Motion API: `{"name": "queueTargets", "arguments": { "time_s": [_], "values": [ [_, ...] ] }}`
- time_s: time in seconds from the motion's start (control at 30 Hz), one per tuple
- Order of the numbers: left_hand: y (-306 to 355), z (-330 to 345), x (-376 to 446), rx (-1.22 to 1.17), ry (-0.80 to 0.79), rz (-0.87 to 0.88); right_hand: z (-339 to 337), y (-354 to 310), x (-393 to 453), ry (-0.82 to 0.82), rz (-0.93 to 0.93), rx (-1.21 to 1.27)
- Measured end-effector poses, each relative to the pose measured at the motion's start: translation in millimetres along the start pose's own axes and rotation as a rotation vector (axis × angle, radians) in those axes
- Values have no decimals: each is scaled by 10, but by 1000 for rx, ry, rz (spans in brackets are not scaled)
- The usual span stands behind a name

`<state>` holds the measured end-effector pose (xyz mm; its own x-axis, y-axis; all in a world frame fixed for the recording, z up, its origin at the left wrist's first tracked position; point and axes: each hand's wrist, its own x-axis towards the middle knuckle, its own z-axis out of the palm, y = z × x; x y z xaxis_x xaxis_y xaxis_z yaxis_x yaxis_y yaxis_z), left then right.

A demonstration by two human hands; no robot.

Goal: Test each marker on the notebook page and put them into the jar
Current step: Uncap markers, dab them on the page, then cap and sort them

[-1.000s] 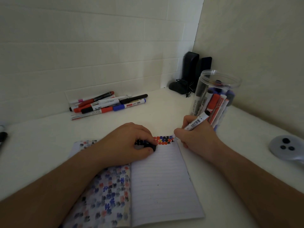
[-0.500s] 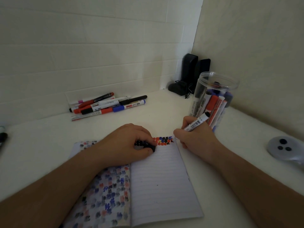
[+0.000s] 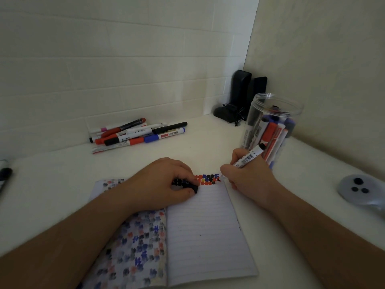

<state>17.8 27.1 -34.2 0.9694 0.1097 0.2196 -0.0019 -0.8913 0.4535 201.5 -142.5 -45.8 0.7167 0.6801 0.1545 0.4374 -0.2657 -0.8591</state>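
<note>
An open lined notebook (image 3: 206,230) lies in front of me, with a row of red, blue and black marks along the top of its right page. My right hand (image 3: 248,176) grips a white marker (image 3: 249,156), its tip at the page's top right corner. My left hand (image 3: 160,184) rests on the notebook's top edge and pinches a black cap (image 3: 192,187). A clear plastic jar (image 3: 270,126) with several markers inside stands upright just behind my right hand. A pile of loose markers (image 3: 137,134) lies by the back wall.
Two black speakers (image 3: 245,94) with a cable stand in the far corner behind the jar. A grey controller (image 3: 358,189) sits at the right edge. Part of a dark object (image 3: 5,176) shows at the left edge. Walls close off the back and right.
My right hand with the marker has shifted slightly at the page's top right corner. My left hand keeps its place on the notebook.
</note>
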Motion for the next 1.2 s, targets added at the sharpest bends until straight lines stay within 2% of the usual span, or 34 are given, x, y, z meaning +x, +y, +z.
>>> {"name": "queueTargets", "arguments": {
  "time_s": [0.2, 0.3, 0.37, 0.47, 0.63, 0.73, 0.9, 1.1, 1.2],
  "values": [
    [-41, 26, -3, 36, -10, -45, 5, -19, -4, -41, -23, -76],
    [-71, 38, 7, 68, -18, -80, -29, -62, -20, 36, -66, 3],
    [-65, 40, 11, 84, -18, -74, -82, -103, -29, 30, -95, 200],
    [-72, 46, 11, 101, 48, -69, -151, -179, -64, -127, -72, 664],
    [-38, 27, 35, 26, 178, -111, -153, -210, -104, -368, 85, 906],
    [-27, 25, 41, -9, 220, -103, -136, -187, -101, -420, 99, 882],
    [-30, 28, 45, -14, 240, -76, -109, -172, -95, -416, 100, 812],
    [-3, 47, 49, 53, 285, 1, -14, -233, -120, -329, 56, 647],
    [8, 44, 50, 45, 351, -39, -4, -244, -128, -275, 1, 575]
  ]
}}
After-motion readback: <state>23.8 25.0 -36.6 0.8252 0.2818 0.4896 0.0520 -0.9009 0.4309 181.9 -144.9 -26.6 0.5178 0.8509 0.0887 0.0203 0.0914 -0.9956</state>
